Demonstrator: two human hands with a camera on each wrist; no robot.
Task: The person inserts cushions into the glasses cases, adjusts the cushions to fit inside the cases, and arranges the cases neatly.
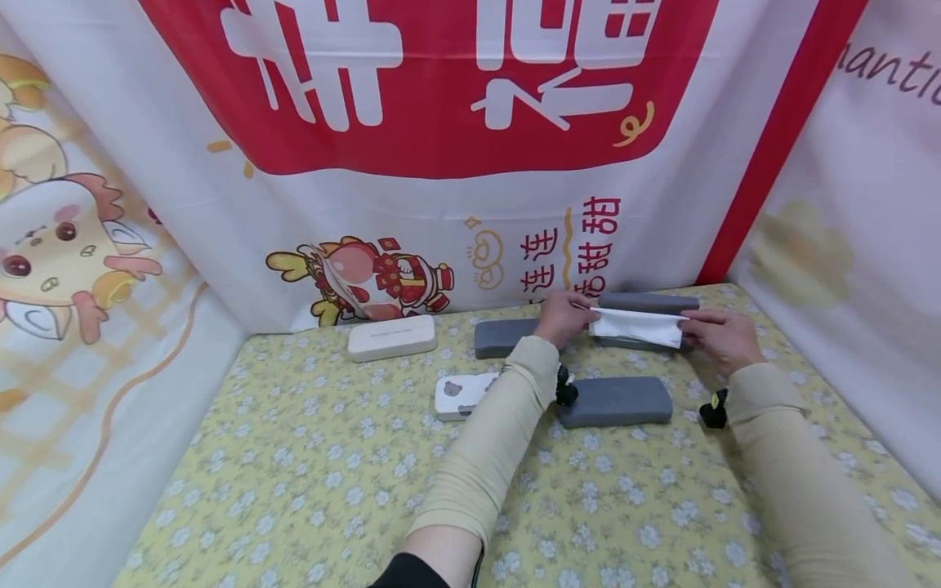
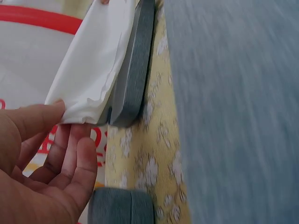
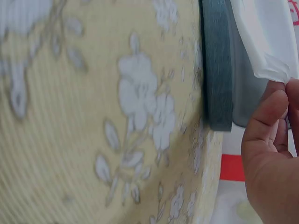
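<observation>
A folded white cloth (image 1: 635, 327) is stretched between both hands above an open grey glasses case (image 1: 650, 303) at the back right. My left hand (image 1: 562, 317) pinches one end between thumb and fingers, as the left wrist view shows of the cloth (image 2: 93, 65). At the other end, my right hand (image 1: 724, 336) pinches a corner; its fingertips show at the cloth's edge in the right wrist view. The case's raised lid stands behind the cloth, and its front rim (image 2: 138, 74) runs alongside. Most of the case's inside is hidden by the cloth.
Closed cases lie around on the floral tablecloth (image 1: 309, 457): a grey one (image 1: 500, 337) beside the left hand, a larger grey one (image 1: 625, 400) in front, a white bear-print one (image 1: 452, 392) partly under the left sleeve, and a cream one (image 1: 392, 337). Printed curtains (image 1: 441, 155) hang behind.
</observation>
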